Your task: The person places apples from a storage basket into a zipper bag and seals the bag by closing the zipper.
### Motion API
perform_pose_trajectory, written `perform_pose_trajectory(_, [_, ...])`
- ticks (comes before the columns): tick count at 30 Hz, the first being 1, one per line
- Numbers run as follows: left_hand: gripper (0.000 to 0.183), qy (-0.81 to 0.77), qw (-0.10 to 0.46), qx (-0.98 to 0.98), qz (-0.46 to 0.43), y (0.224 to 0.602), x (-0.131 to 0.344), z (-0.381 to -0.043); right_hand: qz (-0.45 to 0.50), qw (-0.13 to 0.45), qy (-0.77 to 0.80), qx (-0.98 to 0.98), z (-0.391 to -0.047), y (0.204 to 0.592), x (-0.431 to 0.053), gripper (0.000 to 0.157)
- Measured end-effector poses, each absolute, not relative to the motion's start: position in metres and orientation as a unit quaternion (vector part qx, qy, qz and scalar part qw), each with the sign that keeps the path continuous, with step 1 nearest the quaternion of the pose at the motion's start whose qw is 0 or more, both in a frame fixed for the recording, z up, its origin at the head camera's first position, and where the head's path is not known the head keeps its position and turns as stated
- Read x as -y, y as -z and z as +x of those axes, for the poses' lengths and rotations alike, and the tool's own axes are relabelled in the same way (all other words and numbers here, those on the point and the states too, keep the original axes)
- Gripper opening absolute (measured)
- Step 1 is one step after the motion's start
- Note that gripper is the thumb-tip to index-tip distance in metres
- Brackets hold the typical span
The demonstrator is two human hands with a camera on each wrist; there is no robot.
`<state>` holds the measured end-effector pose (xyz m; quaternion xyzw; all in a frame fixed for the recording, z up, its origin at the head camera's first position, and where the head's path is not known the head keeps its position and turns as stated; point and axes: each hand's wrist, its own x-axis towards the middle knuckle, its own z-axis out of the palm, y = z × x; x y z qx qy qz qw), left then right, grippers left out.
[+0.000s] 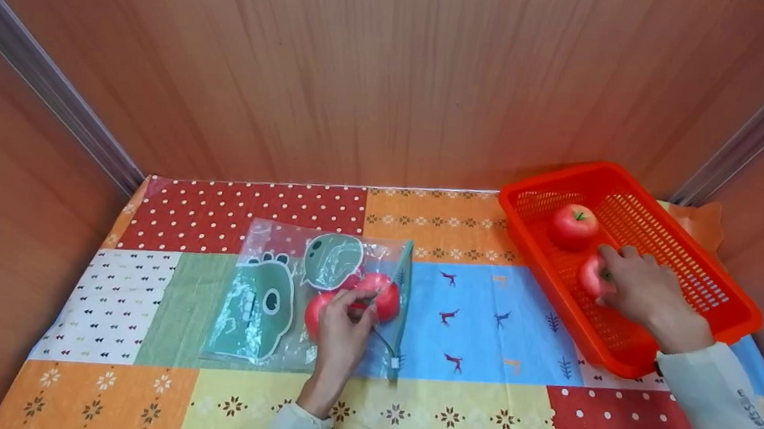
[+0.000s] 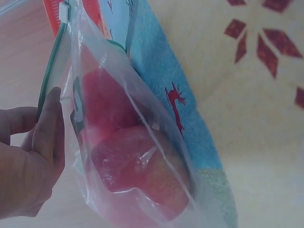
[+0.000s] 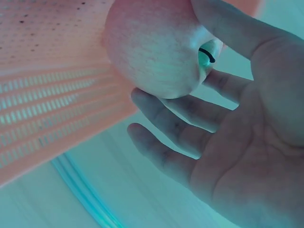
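My left hand (image 1: 343, 324) pinches the green zip edge of a clear plastic bag (image 1: 297, 359) between thumb and fingers, as the left wrist view (image 2: 35, 142) shows. Green cartoon shapes are printed on the bag. Inside it lie several red apples (image 1: 385, 299), pressed together under the film (image 2: 142, 166). On the right, my right hand (image 1: 642, 285) reaches into an orange-red plastic basket (image 1: 558, 292) and holds an apple (image 1: 592, 276) with thumb and fingers around it. In the right wrist view, this apple (image 3: 152, 52) shows a dark stem.
Another apple (image 1: 573, 226) sits at the far end of the basket. A patchwork-print cloth (image 1: 475, 416) covers the table. Wood-grain panels (image 1: 394, 77) stand at the back and both sides, close behind the basket. A white slider (image 2: 64, 12) sits on the bag's zip.
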<state>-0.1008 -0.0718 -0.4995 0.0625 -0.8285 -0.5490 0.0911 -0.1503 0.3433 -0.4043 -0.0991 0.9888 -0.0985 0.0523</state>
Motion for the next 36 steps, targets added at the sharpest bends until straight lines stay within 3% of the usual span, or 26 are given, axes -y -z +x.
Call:
perform_pose_trajectory(8, [0.022,0.549,0.092,0.828,0.066,0.499,0.072,-0.100,-0.109,-0.018,0.095,-0.989,-0.138,0.397,-0.331,0.085])
perform_pose_trajectory(25, [0.022,0.545,0.107,0.830,0.055,0.501,0.073,-0.101,-0.160,-0.111,0.035,-0.980,-0.120,0.384,-0.299,0.099])
perform_pose_trajectory(36, [0.022,0.549,0.101,0.828,0.056,0.500,0.072,-0.101,-0.206,-0.139,0.012,-0.968,-0.112,0.386,-0.265,0.093])
